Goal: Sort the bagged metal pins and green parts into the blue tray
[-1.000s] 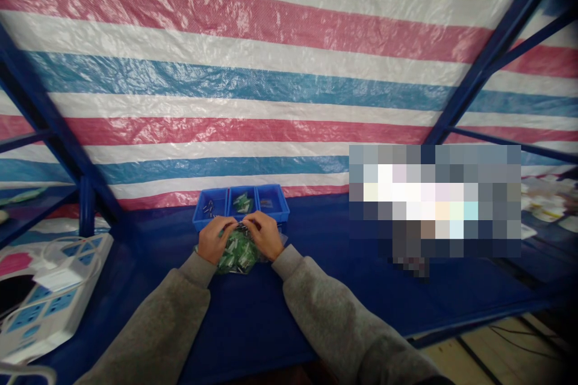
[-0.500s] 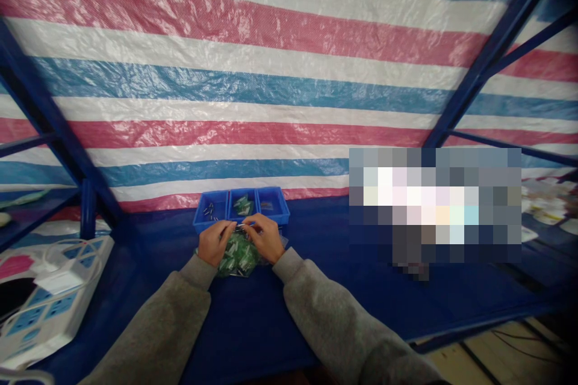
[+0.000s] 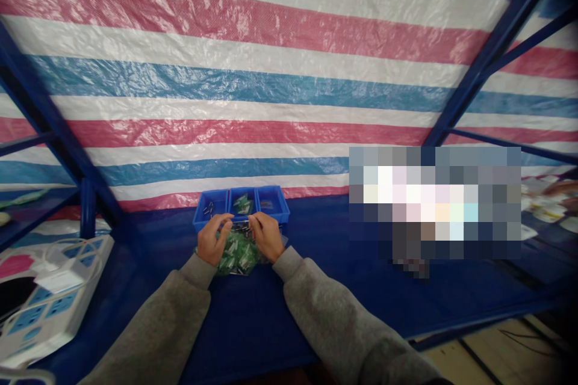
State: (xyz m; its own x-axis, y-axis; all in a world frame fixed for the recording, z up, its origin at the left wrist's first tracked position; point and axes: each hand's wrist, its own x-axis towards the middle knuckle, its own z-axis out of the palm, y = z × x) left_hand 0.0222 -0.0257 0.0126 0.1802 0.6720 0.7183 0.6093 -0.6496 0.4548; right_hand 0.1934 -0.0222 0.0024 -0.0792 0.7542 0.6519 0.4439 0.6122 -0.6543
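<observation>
My left hand (image 3: 214, 240) is at the near side of a blue three-part tray (image 3: 195, 221), thumb and fingertips close together; whatever they hold is too small to make out. Facing it a short gap away, my right hand (image 3: 268, 237) is closed in a pinch, its contents also unclear. Below and between both hands lies a pile of small green pieces in clear wrapping (image 3: 238, 254). Small dark and shiny thin parts (image 3: 244, 228) show at the pile's far edge. The tray's left section holds small metal-looking pieces (image 3: 208, 210), the middle one green pieces (image 3: 242, 204).
A white power strip (image 3: 67, 319) with a white plug and cables lies at the left on the blue tabletop (image 3: 253, 325). Blue metal posts (image 3: 88, 207) stand at both sides, before a striped plastic sheet (image 3: 253, 84). A pixelated patch covers part of the right.
My hands have drawn slightly apart; before, their fingertips nearly met around a small light-coloured thing. The thin parts between them now show more. The pile and tray stay put.
</observation>
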